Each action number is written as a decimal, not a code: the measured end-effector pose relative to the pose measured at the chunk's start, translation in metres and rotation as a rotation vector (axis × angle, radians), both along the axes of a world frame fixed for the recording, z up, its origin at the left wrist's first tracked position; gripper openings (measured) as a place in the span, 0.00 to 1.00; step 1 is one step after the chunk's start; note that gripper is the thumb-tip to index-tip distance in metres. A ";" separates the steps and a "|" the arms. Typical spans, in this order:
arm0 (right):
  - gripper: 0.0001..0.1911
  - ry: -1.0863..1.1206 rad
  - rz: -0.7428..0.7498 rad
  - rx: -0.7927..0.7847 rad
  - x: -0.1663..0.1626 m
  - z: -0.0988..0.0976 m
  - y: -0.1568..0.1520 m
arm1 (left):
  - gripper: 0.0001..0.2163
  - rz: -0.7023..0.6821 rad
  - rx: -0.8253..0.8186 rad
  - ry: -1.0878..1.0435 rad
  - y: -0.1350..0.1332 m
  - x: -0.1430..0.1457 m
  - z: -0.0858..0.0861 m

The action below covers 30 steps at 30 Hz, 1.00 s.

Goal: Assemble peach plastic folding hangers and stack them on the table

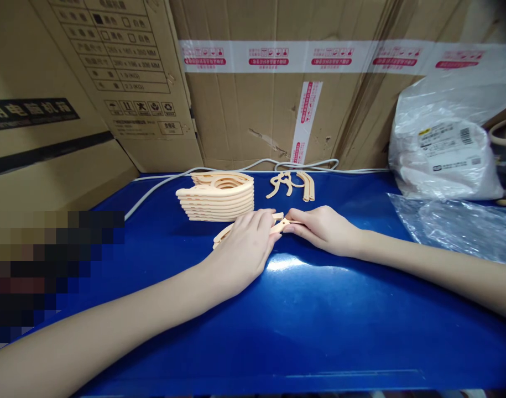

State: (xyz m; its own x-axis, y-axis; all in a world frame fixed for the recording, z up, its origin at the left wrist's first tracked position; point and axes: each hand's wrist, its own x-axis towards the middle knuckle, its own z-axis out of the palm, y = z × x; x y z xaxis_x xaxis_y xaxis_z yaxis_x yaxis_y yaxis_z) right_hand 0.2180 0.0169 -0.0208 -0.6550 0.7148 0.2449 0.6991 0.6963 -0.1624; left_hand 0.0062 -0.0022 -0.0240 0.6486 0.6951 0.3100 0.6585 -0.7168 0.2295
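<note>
Over the middle of the blue table, my left hand (246,246) is closed around the arms of a beige plastic folding hanger (280,226). Part of the hanger sticks out left of the hand, and the palm hides its middle. My right hand (325,229) pinches a thin beige piece at the hanger's right end, apparently its hook; the fingers cover much of it. Just behind my left hand stands a neat stack of folded beige hangers (219,205). Farther back lie loose hook pieces (282,183) and a few curved hanger arms (308,187).
Cardboard boxes (253,110) wall off the back and left of the blue table (339,331). A white cable (170,185) runs along the rear edge. At right sit a stuffed white plastic bag (447,155) and a flat clear plastic bag (443,226).
</note>
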 end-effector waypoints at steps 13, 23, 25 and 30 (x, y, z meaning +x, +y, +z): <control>0.23 -0.166 0.044 0.471 -0.003 0.001 -0.006 | 0.14 -0.016 -0.001 0.028 0.002 0.000 0.001; 0.24 -0.145 -0.043 0.140 -0.004 0.003 -0.004 | 0.14 0.009 -0.048 0.013 0.000 -0.001 0.001; 0.24 -0.112 -0.045 0.074 -0.004 0.003 -0.004 | 0.13 0.014 -0.048 0.003 0.000 -0.001 0.001; 0.21 -0.057 -0.088 -0.027 -0.006 0.007 -0.007 | 0.12 0.032 -0.056 -0.022 -0.002 0.001 0.001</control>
